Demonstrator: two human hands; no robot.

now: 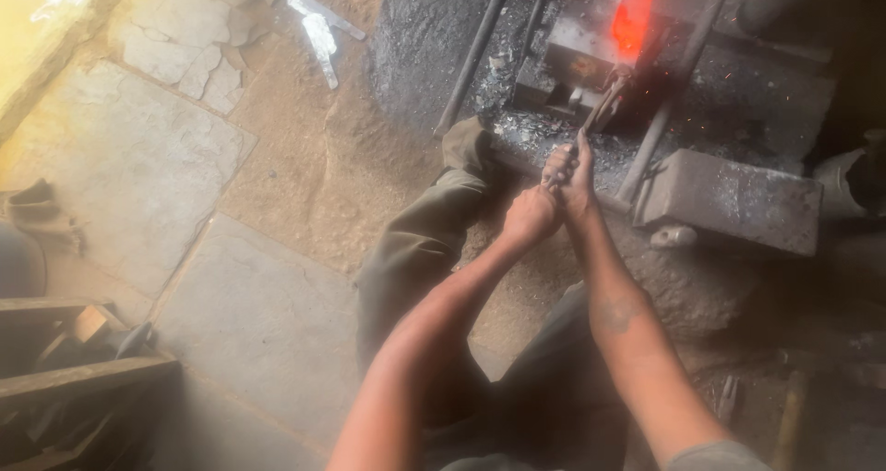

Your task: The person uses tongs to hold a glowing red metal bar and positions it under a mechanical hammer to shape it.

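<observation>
Both my arms reach forward over my knees. My right hand and my left hand are clenched one behind the other on the handles of iron tongs. The tongs point up and away from me, and their jaws reach a glowing red-orange piece of hot metal that lies on a dark block. Where jaws meet metal is blurred.
An anvil-like steel block lies right of my hands. Long iron rods lean across the blackened forge bed. Stone slabs cover the floor at left, with wooden boards at lower left. Pale metal scraps lie at the top.
</observation>
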